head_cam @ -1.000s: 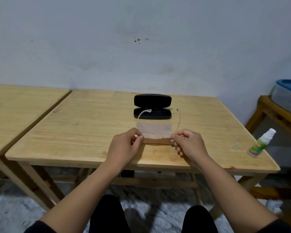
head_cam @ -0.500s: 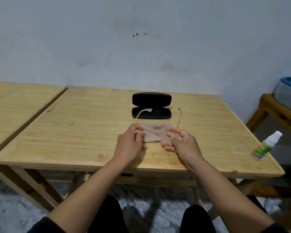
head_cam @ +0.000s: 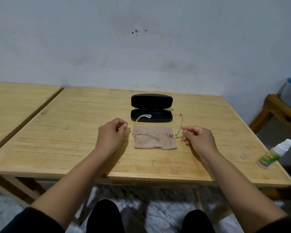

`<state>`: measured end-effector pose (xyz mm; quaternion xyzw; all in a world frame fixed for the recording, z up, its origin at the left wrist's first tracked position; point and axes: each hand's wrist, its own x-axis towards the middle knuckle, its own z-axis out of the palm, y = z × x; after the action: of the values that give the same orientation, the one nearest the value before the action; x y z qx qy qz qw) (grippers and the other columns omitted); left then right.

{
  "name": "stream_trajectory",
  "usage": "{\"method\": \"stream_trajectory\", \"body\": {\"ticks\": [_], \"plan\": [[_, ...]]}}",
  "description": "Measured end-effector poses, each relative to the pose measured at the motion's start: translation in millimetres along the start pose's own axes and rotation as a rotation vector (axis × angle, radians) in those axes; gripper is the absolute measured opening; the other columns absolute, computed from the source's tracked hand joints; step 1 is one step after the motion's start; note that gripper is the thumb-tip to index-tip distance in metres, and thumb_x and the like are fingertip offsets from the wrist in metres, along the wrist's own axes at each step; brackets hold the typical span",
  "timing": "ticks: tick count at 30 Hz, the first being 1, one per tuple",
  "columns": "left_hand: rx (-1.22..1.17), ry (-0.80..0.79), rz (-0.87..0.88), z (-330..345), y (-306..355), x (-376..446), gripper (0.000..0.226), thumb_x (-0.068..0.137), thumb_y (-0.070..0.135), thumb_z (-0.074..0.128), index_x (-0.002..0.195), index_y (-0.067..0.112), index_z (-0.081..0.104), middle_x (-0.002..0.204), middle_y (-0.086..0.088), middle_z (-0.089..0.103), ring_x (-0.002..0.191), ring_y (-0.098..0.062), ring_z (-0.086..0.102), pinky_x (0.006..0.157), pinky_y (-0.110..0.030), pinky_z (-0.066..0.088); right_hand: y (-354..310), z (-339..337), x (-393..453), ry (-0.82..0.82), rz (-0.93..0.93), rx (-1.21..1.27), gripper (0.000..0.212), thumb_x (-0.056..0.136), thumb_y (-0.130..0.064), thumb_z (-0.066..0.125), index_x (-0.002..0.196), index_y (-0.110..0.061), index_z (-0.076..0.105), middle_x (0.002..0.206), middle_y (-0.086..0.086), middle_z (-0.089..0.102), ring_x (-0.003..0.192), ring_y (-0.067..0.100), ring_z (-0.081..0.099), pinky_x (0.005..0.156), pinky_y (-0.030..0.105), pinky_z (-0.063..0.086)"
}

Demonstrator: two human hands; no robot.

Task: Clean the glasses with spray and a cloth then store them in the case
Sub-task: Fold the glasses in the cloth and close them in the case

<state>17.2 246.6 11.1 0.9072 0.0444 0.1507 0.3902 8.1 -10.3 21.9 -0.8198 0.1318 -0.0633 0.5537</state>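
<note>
While the clear glasses [head_cam: 158, 132] lie on the folded cloth [head_cam: 154, 140], both hands, left hand [head_cam: 111, 137] and right hand [head_cam: 198, 138], hover loosely curled, holding nothing. Storing them in the open case [head_cam: 151, 109] looks still to come; I cannot tell whether cleaning is done.

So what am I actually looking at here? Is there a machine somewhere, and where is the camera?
No machine: a person works with bare hands, and the single camera sits on their head, looking forward and down. The left hand and right hand hover loosely curled above the wooden table, holding nothing. Between them lies a beige cloth with clear-framed glasses resting on it, arms unfolded. Behind stands a black glasses case, lid open. A small spray bottle stands near the table's right edge. A second table sits to the left.
</note>
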Motion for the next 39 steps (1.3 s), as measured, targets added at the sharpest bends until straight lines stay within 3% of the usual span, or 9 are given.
{"method": "stream_trajectory", "body": {"ticks": [4, 8, 13, 18, 22, 27, 32, 36, 39], "plan": [[0.122, -0.144, 0.005, 11, -2, 29, 0.020, 0.087, 0.033, 0.061, 0.101, 0.022, 0.071, 0.096, 0.000, 0.072, 0.081, -0.007, 0.054, 0.074, -0.021, 0.039, -6, 13, 30, -0.077, -0.059, -0.157, 0.018, 0.084, -0.015, 0.067, 0.102, -0.016, 0.072, 0.100, -0.001, 0.068, 0.089, 0.012, 0.060, 0.076, 0.021, 0.044], [0.136, -0.206, 0.055, 20, -2, 41, 0.023, 0.080, 0.034, 0.070, 0.099, 0.022, 0.072, 0.090, 0.002, 0.070, 0.080, -0.009, 0.056, 0.071, -0.021, 0.040, -9, 22, 49, -0.188, -0.119, -0.299, 0.022, 0.080, -0.016, 0.073, 0.102, -0.013, 0.072, 0.098, 0.002, 0.064, 0.086, 0.014, 0.058, 0.067, 0.017, 0.041], [0.090, -0.216, 0.097, 25, -3, 43, 0.004, 0.081, 0.028, 0.069, 0.080, 0.024, 0.071, 0.074, 0.008, 0.060, 0.068, -0.004, 0.050, 0.060, -0.017, 0.034, -7, 25, 60, -0.253, -0.193, -0.387, 0.003, 0.080, -0.015, 0.072, 0.081, -0.018, 0.073, 0.090, -0.001, 0.063, 0.083, 0.016, 0.058, 0.065, 0.020, 0.041], [-0.217, -0.278, 0.056, 19, -9, 43, 0.009, 0.089, 0.024, 0.060, 0.082, 0.022, 0.064, 0.085, 0.007, 0.071, 0.076, -0.002, 0.062, 0.066, -0.018, 0.043, -4, 15, 62, -0.340, -0.059, 0.028, 0.010, 0.085, -0.008, 0.064, 0.078, -0.012, 0.069, 0.076, 0.005, 0.067, 0.068, 0.016, 0.056, 0.065, 0.028, 0.043], [-0.348, -0.374, 0.147, 11, -7, 37, 0.014, 0.095, 0.012, 0.047, 0.093, 0.003, 0.058, 0.069, 0.002, 0.058, 0.051, 0.004, 0.048, 0.053, -0.007, 0.035, 0, 8, 59, -0.467, -0.060, 0.223, 0.018, 0.091, -0.006, 0.054, 0.079, -0.015, 0.065, 0.067, -0.001, 0.065, 0.060, 0.012, 0.045, 0.056, 0.026, 0.032], [-0.305, -0.476, 0.234, 10, -16, 31, 0.034, 0.095, 0.039, 0.034, 0.095, 0.014, 0.057, 0.086, -0.004, 0.065, 0.080, -0.010, 0.057, 0.076, -0.024, 0.043, -1, 5, 47, -0.501, -0.111, 0.091, 0.026, 0.099, -0.026, 0.039, 0.092, -0.017, 0.063, 0.077, -0.002, 0.067, 0.057, 0.003, 0.048, 0.059, 0.027, 0.031], [-0.258, -0.453, 0.231, 10, -14, 20, 0.041, 0.097, 0.043, 0.024, 0.100, 0.022, 0.059, 0.080, 0.007, 0.072, 0.088, 0.000, 0.061, 0.086, -0.021, 0.042, -3, 8, 38, -0.492, -0.138, -0.007, 0.054, 0.099, -0.046, 0.022, 0.091, -0.015, 0.065, 0.085, 0.008, 0.076, 0.059, 0.008, 0.043, 0.070, 0.033, 0.032], [-0.260, -0.327, 0.214, 5, -14, 16, 0.031, 0.100, 0.029, 0.032, 0.096, 0.023, 0.063, 0.084, 0.022, 0.068, 0.087, 0.009, 0.057, 0.074, -0.006, 0.037, -2, 4, 32, -0.420, -0.135, 0.066, 0.035, 0.100, -0.029, 0.035, 0.093, -0.013, 0.066, 0.090, 0.004, 0.074, 0.068, 0.007, 0.054, 0.062, 0.024, 0.038], [-0.251, -0.265, 0.196, -2, -18, 14, 0.021, 0.096, 0.023, 0.044, 0.093, 0.031, 0.064, 0.093, 0.022, 0.066, 0.094, 0.005, 0.057, 0.077, -0.012, 0.040, 5, -5, 27, -0.363, -0.148, 0.124, 0.017, 0.094, -0.014, 0.051, 0.095, -0.012, 0.068, 0.094, 0.002, 0.072, 0.078, 0.007, 0.063, 0.070, 0.022, 0.049]]}}
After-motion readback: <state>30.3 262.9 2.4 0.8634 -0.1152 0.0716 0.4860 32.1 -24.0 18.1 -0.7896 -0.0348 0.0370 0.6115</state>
